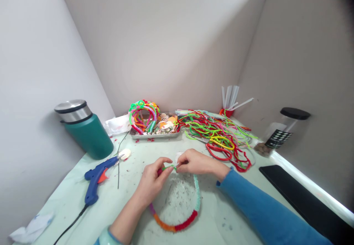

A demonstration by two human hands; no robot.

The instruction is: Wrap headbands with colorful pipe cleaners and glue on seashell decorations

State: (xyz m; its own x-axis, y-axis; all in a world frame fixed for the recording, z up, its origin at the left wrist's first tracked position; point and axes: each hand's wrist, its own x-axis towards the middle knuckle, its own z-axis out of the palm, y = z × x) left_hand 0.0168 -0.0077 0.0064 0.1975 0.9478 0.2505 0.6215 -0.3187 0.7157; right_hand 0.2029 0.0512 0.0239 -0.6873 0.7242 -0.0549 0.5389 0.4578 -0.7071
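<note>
My left hand (pixel 153 179) and my right hand (pixel 197 162) meet over the middle of the table, both pinched on a short green pipe cleaner (pixel 169 167) at the top of a headband (pixel 190 210). The headband lies flat below my hands, wrapped in teal, red, orange and purple fuzzy bands. Its upper left part is hidden under my left hand. A blue sleeve covers my right forearm.
A blue glue gun (pixel 97 178) with its cord lies at the left, beside a teal flask (pixel 84 128). Behind are a metal tray (pixel 155 135) with finished headbands and shells, a heap of pipe cleaners (pixel 221 134), a jar (pixel 279 132) and a black pad (pixel 298 197).
</note>
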